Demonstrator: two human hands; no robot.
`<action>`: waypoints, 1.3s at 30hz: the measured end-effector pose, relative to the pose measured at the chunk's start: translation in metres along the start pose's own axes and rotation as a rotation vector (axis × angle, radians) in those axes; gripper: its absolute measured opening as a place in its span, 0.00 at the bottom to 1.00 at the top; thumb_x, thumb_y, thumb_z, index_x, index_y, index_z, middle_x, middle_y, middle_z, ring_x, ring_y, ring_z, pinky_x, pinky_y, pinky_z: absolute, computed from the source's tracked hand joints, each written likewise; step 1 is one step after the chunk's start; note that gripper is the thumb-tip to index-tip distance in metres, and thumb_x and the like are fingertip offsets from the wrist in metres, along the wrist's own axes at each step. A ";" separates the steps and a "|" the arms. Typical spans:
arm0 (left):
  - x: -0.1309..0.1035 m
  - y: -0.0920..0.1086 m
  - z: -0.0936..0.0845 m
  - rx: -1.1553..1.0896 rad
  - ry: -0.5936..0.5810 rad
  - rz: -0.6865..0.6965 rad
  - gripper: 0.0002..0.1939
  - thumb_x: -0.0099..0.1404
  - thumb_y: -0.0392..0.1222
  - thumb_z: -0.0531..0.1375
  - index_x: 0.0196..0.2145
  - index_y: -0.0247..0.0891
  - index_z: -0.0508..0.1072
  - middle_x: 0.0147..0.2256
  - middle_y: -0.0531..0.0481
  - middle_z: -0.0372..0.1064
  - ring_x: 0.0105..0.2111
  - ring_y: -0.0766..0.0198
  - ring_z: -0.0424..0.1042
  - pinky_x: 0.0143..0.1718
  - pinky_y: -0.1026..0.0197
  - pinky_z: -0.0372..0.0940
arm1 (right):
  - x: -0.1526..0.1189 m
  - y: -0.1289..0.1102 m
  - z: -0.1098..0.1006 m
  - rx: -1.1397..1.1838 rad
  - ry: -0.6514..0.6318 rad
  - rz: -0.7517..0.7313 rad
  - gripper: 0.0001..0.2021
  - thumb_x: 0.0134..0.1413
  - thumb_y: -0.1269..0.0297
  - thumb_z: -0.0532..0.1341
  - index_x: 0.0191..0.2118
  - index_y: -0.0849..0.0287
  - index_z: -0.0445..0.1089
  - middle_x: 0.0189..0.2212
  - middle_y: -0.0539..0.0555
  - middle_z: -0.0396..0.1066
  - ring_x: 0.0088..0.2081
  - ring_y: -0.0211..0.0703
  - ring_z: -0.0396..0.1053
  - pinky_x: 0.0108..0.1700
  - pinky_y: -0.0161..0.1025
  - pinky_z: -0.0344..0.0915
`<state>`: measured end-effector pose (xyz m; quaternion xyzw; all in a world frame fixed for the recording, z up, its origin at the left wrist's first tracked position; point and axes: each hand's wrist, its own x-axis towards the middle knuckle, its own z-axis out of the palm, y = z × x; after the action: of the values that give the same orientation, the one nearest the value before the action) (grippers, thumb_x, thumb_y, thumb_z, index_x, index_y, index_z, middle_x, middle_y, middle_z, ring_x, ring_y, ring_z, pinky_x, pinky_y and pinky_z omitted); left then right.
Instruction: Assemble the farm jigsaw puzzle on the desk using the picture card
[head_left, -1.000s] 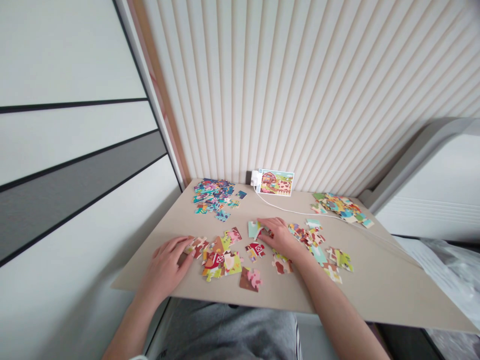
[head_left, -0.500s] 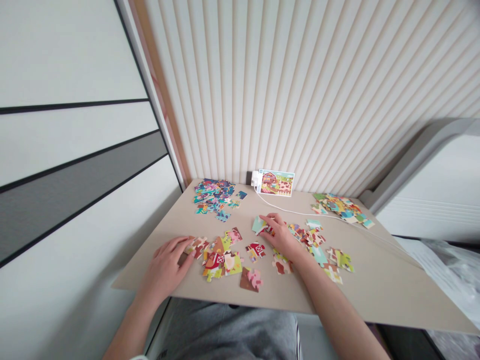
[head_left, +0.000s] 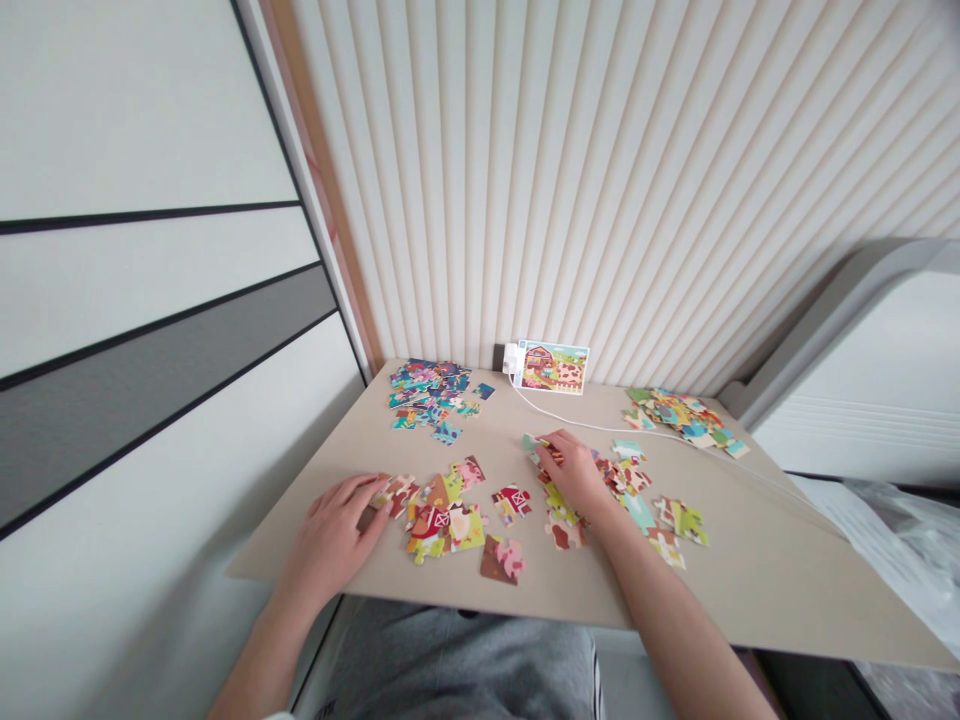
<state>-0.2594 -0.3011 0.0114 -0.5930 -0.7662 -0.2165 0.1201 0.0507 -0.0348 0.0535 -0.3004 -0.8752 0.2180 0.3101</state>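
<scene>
Shifted rightward, the right hand (head_left: 566,470) grips a pale-blue-edged puzzle piece (head_left: 530,442); the left hand (head_left: 336,530) rests loosely spread

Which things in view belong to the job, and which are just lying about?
Belonging, likely:
- brown-and-cream pieces at the left hand
- pale-blue piece at the right hand
- red barn piece
- farm picture card

Lying about, likely:
- blue puzzle pile
- back-right puzzle pile
- white cable

we wear grey cloth trousers (head_left: 465,660) at six o'clock, with thin dark-and-white side stripes (head_left: 597,690) toward five and small dark markings (head_left: 325,710) toward seven; a pale curved band (head_left: 280,716) shows on our left forearm (head_left: 266,650).
</scene>
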 end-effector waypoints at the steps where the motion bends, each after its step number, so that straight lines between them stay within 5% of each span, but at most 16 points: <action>1: 0.000 0.000 0.000 -0.001 -0.001 -0.004 0.20 0.73 0.53 0.54 0.57 0.46 0.72 0.56 0.43 0.72 0.56 0.50 0.71 0.55 0.48 0.66 | 0.001 0.001 -0.002 -0.005 0.031 0.020 0.14 0.67 0.58 0.54 0.45 0.56 0.76 0.42 0.57 0.76 0.43 0.47 0.74 0.49 0.42 0.68; 11: 0.000 0.000 0.000 -0.003 -0.019 -0.006 0.19 0.73 0.53 0.54 0.57 0.47 0.71 0.57 0.44 0.72 0.57 0.50 0.70 0.56 0.47 0.64 | 0.001 0.032 -0.040 -0.054 0.428 0.425 0.28 0.61 0.53 0.56 0.63 0.62 0.66 0.34 0.57 0.78 0.35 0.48 0.73 0.43 0.44 0.66; 18: 0.000 0.000 0.000 -0.005 -0.013 -0.007 0.20 0.73 0.53 0.54 0.58 0.46 0.71 0.57 0.44 0.72 0.57 0.50 0.70 0.56 0.47 0.65 | -0.003 0.036 -0.044 -0.238 0.201 0.534 0.22 0.59 0.60 0.54 0.54 0.57 0.75 0.30 0.55 0.77 0.32 0.48 0.73 0.38 0.42 0.63; 29: 0.000 0.002 -0.002 -0.016 -0.013 -0.014 0.20 0.72 0.52 0.55 0.57 0.47 0.71 0.56 0.45 0.72 0.56 0.50 0.71 0.57 0.47 0.65 | -0.013 0.038 -0.043 -0.518 0.016 0.539 0.20 0.60 0.62 0.55 0.53 0.58 0.75 0.42 0.64 0.79 0.44 0.57 0.76 0.45 0.47 0.65; 39: 0.000 0.000 0.000 -0.033 0.012 -0.026 0.20 0.72 0.52 0.55 0.57 0.46 0.72 0.54 0.43 0.73 0.54 0.50 0.72 0.57 0.48 0.65 | -0.009 0.039 -0.047 -0.233 0.117 0.552 0.21 0.59 0.60 0.54 0.54 0.58 0.75 0.29 0.53 0.77 0.32 0.46 0.73 0.37 0.40 0.61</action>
<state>-0.2594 -0.3010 0.0119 -0.5834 -0.7696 -0.2341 0.1119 0.1028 -0.0030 0.0611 -0.5725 -0.7603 0.1747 0.2525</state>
